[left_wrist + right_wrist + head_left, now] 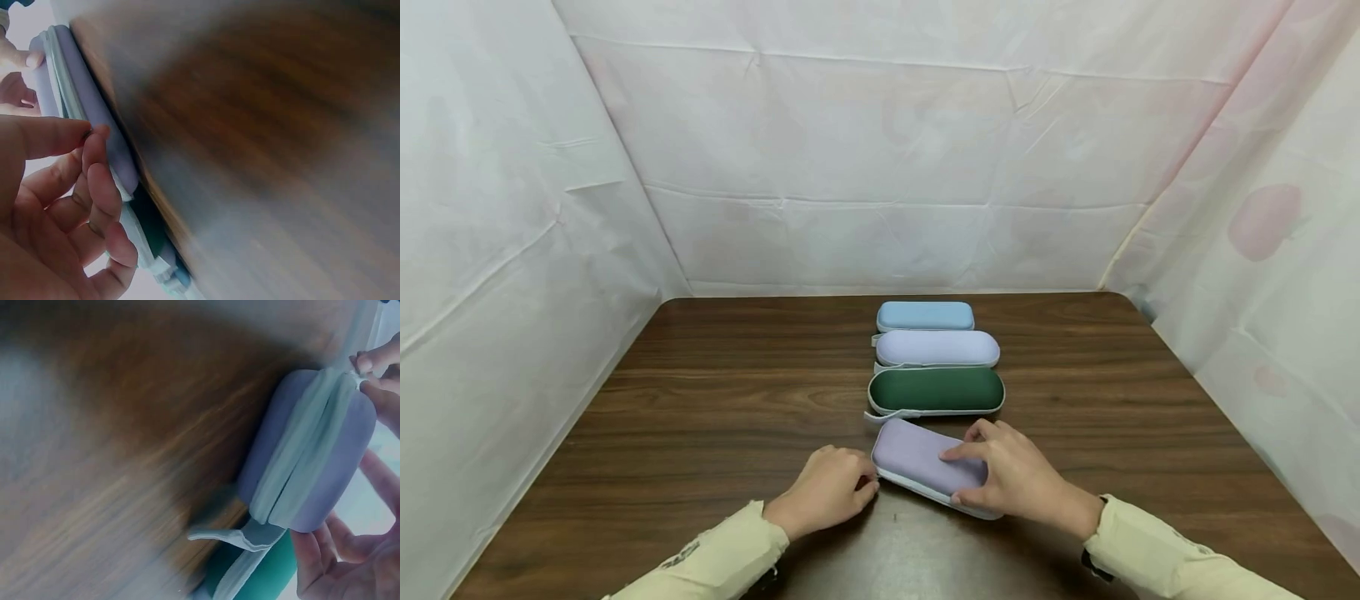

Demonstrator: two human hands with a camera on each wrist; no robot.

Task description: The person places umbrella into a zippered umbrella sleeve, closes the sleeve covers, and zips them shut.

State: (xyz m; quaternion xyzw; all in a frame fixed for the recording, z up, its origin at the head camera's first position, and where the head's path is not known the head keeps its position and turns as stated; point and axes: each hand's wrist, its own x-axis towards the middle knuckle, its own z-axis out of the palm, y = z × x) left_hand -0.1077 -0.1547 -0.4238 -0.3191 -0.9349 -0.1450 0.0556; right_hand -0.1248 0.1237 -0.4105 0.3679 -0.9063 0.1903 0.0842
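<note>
A lavender zip glasses case (913,454) lies slanted on the table in the head view, its pale zip edge facing me. My right hand (1018,477) grips its right end, thumb on the front side and fingers over the top. At the left end, my left hand (829,492) pinches the small zipper pull (358,380) between thumb and index finger. Its fingers mostly hide the pull. The right wrist view shows the case's two pale zip bands (306,450) running together along the side.
Behind it lie a green case (936,390), a pale lilac case (936,347) and a light blue case (925,315) in a row, with pale straps at the left ends of some. The brown wood table (737,383) is enclosed by white curtains (880,150).
</note>
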